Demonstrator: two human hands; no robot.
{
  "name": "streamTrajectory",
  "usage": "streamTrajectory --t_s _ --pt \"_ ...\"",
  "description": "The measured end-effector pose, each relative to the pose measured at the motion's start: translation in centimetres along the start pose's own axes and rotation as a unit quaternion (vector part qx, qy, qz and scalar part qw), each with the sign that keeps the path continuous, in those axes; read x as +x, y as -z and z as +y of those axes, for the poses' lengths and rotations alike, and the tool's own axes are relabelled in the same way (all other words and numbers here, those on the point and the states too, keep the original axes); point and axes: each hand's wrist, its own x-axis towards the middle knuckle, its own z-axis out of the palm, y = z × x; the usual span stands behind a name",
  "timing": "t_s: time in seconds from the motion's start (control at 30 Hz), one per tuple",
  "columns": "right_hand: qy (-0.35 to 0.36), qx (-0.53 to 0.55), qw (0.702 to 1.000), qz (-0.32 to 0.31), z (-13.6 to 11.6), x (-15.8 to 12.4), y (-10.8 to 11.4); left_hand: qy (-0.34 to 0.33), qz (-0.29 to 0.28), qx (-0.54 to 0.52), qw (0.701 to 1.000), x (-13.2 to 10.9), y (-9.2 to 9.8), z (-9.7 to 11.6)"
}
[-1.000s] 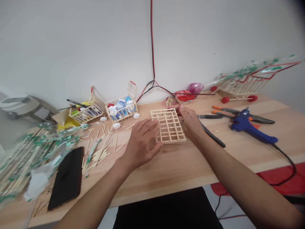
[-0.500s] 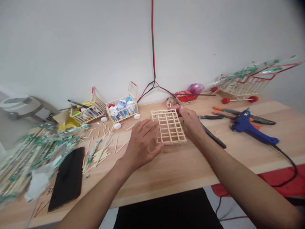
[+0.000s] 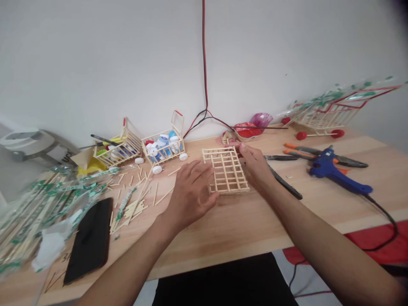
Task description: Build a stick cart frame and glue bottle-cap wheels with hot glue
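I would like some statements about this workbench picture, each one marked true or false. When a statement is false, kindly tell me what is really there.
1. The lattice of wooden sticks lies between the left hand and the right hand. True.
2. The right hand holds the blue hot glue gun. False: the gun lies on the wooden table, away from the hand.
3. The small stick cart with white wheels contains bottle caps. True.
4. The black smartphone lies right of the hands. False: it lies to their left.
5. A red and black wire runs down the wall. True.
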Motion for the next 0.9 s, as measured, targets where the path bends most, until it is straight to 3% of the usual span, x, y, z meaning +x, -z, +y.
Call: streamTrajectory --t_s 0.5,0.7,0.8,0.9 --pt "-0.004 0.05 0.999 -0.014 0.0 0.2 0.0 -0.001 -0.003 -0.016 1.0 -0.2 0.3 -0.2" --pt "0.015 0.053 0.998 0.027 -0.1 0.3 -0.2 0.0 0.1 -0.056 0.993 -0.1 0.6 -0.4" --pt "0.048 0.046 0.995 0.075 0.1 0.6 0.1 0.053 0.158 -0.075 0.983 0.0 0.8 -0.5" --pt "0.068 0.01 0.989 0.127 0.8 0.8 0.8 0.102 0.173 -0.063 0.978 -0.1 0.9 -0.7"
